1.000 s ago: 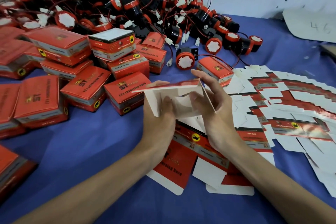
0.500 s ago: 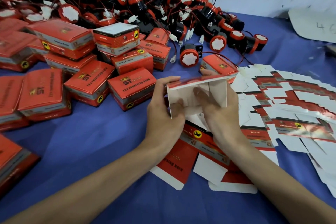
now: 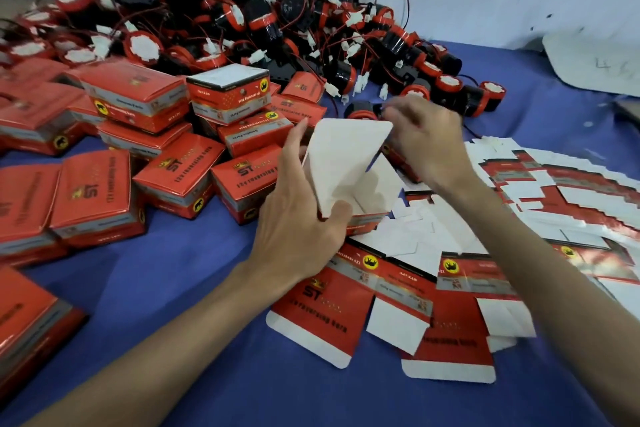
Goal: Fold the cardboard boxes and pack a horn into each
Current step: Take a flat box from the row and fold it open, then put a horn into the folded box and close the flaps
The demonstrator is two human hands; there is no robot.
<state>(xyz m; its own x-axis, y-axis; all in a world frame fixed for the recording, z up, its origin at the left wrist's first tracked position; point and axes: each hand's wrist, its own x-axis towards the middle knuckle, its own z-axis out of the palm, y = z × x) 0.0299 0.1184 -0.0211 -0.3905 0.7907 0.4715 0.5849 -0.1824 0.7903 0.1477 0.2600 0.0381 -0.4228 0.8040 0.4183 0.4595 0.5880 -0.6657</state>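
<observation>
My left hand (image 3: 298, 218) grips a half-folded cardboard box (image 3: 346, 163) at its lower left corner, thumb on the white inner side. The box is tilted and open, its white flap pointing up to the right. My right hand (image 3: 429, 139) is off the box and stretched out beyond it, its blurred fingertips at a single black horn with a red rim (image 3: 360, 111), which the flap partly hides. Whether the fingers hold that horn cannot be told. A big pile of horns (image 3: 277, 28) with red wires and white plugs lies at the back.
Several closed red boxes (image 3: 173, 177) are stacked on the left of the blue cloth (image 3: 138, 288). Flat unfolded box blanks (image 3: 571, 204) spread over the right side, with two more (image 3: 322, 302) under my forearms. A white sheet (image 3: 595, 59) lies at the far right.
My right hand let go of the box and moved forward to the single horn. My left hand tilted the box, so its white flap now points up.
</observation>
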